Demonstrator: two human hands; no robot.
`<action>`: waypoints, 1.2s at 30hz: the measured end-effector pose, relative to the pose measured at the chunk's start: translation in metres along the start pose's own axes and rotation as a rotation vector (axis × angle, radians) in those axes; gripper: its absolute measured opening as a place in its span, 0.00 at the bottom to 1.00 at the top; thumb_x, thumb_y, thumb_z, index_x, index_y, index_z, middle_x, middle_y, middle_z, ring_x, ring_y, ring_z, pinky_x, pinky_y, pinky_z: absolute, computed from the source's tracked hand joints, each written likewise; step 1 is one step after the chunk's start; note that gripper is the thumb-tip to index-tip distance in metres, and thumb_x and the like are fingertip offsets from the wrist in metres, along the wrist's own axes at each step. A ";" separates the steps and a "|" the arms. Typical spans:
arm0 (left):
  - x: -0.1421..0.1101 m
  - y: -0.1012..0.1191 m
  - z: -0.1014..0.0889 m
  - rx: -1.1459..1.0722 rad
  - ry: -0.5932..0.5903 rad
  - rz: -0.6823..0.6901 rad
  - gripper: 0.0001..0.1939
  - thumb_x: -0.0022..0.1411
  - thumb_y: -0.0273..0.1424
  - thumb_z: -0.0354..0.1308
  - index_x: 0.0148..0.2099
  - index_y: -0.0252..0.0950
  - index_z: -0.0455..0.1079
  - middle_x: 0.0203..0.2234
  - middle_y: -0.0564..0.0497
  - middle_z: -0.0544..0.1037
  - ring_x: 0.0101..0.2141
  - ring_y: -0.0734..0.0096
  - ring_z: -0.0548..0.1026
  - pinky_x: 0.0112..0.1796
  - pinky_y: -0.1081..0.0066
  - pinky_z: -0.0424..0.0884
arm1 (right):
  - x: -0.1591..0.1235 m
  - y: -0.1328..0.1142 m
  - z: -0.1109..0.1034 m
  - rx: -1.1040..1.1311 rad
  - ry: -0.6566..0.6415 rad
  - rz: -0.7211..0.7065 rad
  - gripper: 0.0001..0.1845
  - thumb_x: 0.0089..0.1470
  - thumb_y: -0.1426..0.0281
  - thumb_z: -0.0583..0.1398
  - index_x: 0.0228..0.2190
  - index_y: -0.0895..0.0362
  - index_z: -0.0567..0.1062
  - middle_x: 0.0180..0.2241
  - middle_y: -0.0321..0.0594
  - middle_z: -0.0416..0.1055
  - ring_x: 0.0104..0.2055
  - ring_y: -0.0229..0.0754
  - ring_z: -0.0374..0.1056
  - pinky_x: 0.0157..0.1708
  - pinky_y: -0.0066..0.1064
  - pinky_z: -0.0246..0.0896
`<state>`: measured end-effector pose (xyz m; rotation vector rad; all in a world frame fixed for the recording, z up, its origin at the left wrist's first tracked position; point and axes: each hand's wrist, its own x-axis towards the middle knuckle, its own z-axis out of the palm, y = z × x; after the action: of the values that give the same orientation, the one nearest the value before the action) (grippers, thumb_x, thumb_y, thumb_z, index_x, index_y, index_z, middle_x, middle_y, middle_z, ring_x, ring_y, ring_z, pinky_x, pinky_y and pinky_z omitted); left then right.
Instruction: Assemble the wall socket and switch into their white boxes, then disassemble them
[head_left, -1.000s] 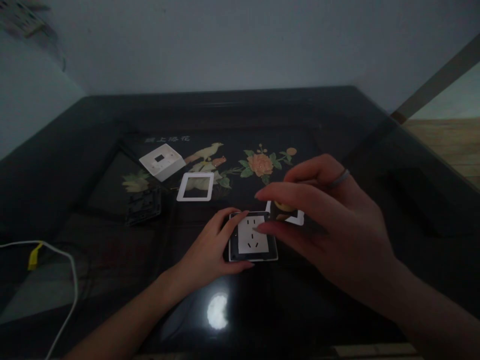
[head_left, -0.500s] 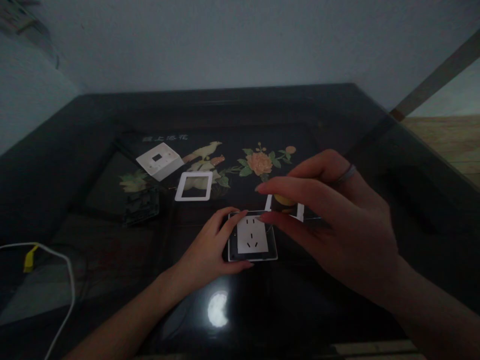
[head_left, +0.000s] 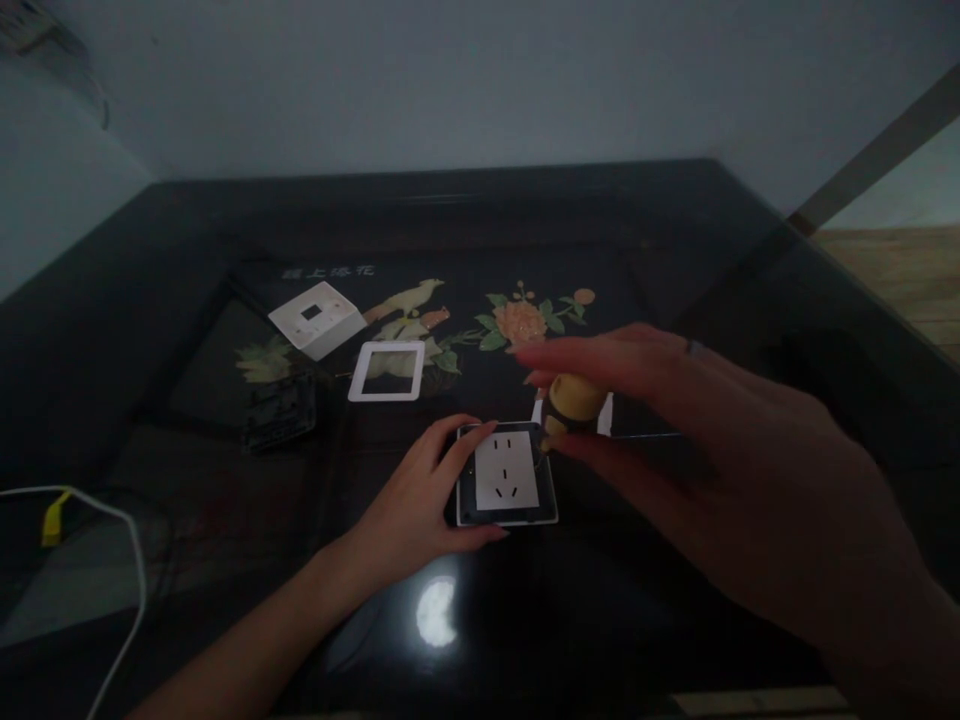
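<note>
A white power socket [head_left: 507, 472] with a dark surround lies face up on the table. My left hand [head_left: 431, 490] is closed around its left side, fingers on the far edge and thumb at the near edge. My right hand [head_left: 690, 450] is to the right of the socket and grips a short screwdriver [head_left: 577, 398] with a yellow and black handle, between thumb and fingers. The screwdriver's thin shaft points down at the socket's right side; its tip is hard to make out. Behind the handle, a white piece [head_left: 605, 414] is mostly hidden.
Beyond my left hand lie a white square frame [head_left: 356, 385] and a white back box [head_left: 322, 325]. A dark plastic part [head_left: 280, 412] rests left of them. A white cable [head_left: 139, 560] with a yellow tag [head_left: 52, 520] runs along the left. The glossy dark table [head_left: 465, 215] meets a wall.
My right hand has turned and shifted slightly right and down, so the yellow screwdriver handle shows between thumb and fingers. My left hand stays on the socket.
</note>
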<state>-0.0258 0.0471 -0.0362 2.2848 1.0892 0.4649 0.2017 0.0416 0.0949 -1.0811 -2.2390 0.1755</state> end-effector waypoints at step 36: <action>0.002 -0.003 0.004 -0.122 0.069 -0.039 0.49 0.46 0.41 0.72 0.64 0.38 0.50 0.59 0.36 0.63 0.60 0.41 0.63 0.58 0.40 0.62 | -0.002 0.003 0.004 -0.007 0.050 0.010 0.13 0.59 0.72 0.61 0.47 0.53 0.75 0.39 0.37 0.74 0.40 0.37 0.73 0.41 0.25 0.72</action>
<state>-0.0239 0.0490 -0.0410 2.1519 1.1057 0.5823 0.2024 0.0428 0.0897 -1.0886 -2.1917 0.1428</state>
